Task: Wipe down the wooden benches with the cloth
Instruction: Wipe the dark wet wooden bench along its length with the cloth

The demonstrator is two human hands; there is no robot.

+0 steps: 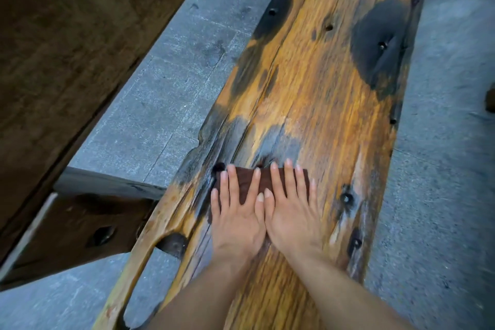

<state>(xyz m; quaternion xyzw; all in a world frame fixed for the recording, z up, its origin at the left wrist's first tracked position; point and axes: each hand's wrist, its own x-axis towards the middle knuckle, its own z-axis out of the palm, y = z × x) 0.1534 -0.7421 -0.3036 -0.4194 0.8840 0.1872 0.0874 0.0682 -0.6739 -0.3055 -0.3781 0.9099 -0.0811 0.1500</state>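
Head cam, only view I've got. Both hands flat on bench [316,94], side by side, thumbs touching. Left hand [237,218] and right hand [292,213] have fingers straight and spread, pressing down on cloth [247,182], not curled round it. Cloth is dark brown, lies on near half of plank toward its left edge; most of it hidden under palms, so can't tell its full shape. Bench far end cut off at top of frame. Dark table [67,35] at left, only partly visible. Grey stone floor [171,83] between them.
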